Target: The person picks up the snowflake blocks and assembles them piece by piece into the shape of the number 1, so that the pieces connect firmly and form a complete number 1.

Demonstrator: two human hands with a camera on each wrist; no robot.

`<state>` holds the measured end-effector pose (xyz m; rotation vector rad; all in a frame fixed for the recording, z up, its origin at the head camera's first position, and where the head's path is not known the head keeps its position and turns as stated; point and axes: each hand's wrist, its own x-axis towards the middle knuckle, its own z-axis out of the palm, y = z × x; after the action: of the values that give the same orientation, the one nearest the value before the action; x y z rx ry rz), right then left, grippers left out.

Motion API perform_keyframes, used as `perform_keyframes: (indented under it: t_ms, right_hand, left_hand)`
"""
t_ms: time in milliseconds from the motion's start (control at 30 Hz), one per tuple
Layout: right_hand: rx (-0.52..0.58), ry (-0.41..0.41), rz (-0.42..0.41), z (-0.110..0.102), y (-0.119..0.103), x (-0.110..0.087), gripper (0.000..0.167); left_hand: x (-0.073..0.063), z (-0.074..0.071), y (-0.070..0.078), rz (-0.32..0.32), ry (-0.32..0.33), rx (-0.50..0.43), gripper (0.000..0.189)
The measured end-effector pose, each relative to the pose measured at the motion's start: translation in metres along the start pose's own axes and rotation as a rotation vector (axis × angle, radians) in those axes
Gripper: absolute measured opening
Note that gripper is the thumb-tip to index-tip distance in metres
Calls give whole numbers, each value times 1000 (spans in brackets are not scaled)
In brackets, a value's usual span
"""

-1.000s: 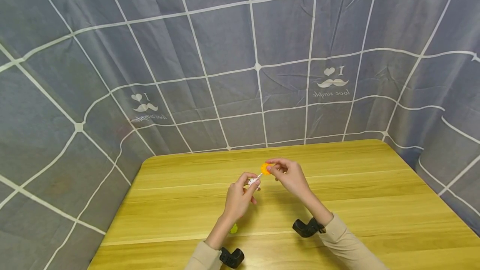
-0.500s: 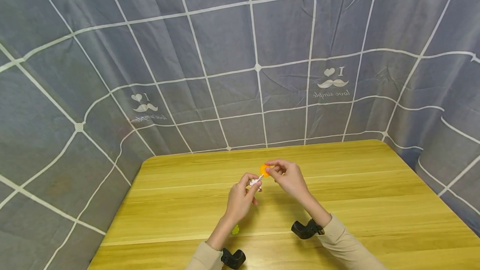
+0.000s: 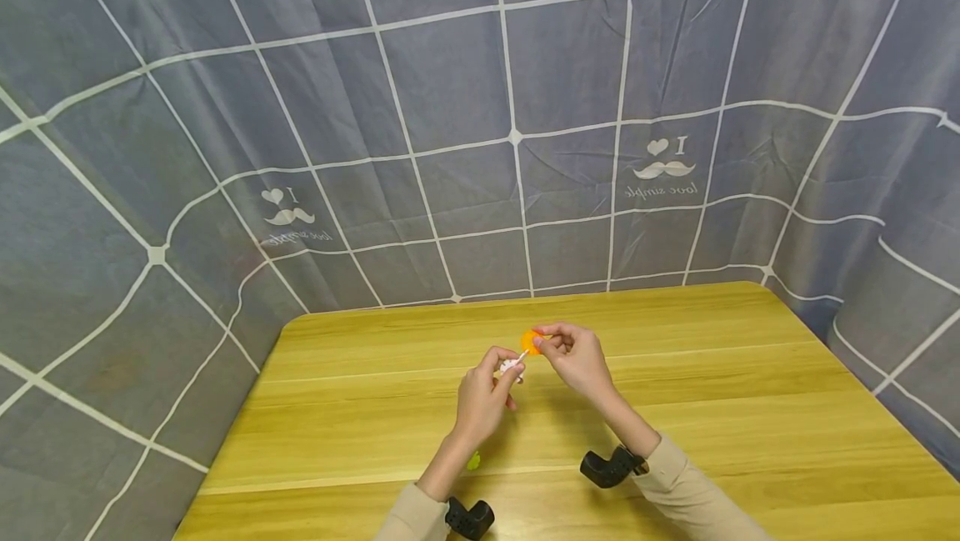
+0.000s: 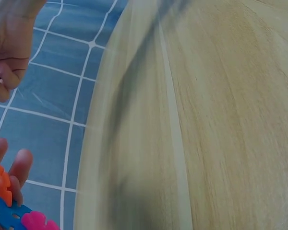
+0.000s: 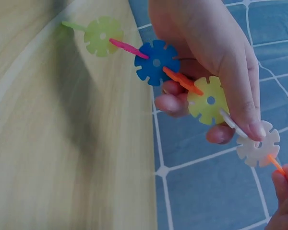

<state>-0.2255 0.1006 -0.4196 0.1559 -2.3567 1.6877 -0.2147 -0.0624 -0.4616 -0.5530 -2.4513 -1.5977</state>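
Observation:
My left hand (image 3: 480,398) pinches a white snowflake disc (image 5: 257,149) between thumb and fingers. A chain of interlocked discs trails back from it: a white disc (image 5: 233,123) seen edge-on, a yellow disc (image 5: 201,109), an orange disc (image 5: 182,80), a blue disc (image 5: 146,72), a pink disc (image 5: 127,48), then pale green ones (image 5: 92,37). Facing it, my right hand (image 3: 580,362) pinches another orange disc (image 3: 529,343). In the right wrist view this disc's edge meets the white disc's rim; how deep it sits I cannot tell. The left wrist view cuts off both hands.
A wood-grain table (image 3: 337,408) lies under both hands. Grey-blue curtains (image 3: 450,107) with white grid lines enclose its back and sides. Black wrist mounts (image 3: 611,468) sit near both beige sleeves (image 3: 697,491).
My left hand has shifted slightly right, with the white disc and the green tail of the chain. My right hand has dipped a little and still pinches the orange disc.

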Motion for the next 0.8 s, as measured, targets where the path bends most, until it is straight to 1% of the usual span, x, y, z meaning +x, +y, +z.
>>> perform_keyframes:
  t_ms: [100, 367, 533, 800]
  right_hand:
    - [1, -5, 21, 0, 1, 0, 16]
    - [-30, -54, 60, -4, 1, 3, 17]
    - [-18, -46, 72, -4, 3, 3, 17]
    - [28, -24, 88, -1, 6, 2, 18]
  left_hand:
    - [0, 0, 0, -3, 0, 17, 31]
    - [1, 2, 0, 6, -5, 49, 27]
    - [0, 2, 1, 2, -3, 58, 28]
    - [0, 5, -3, -1, 1, 71, 29]
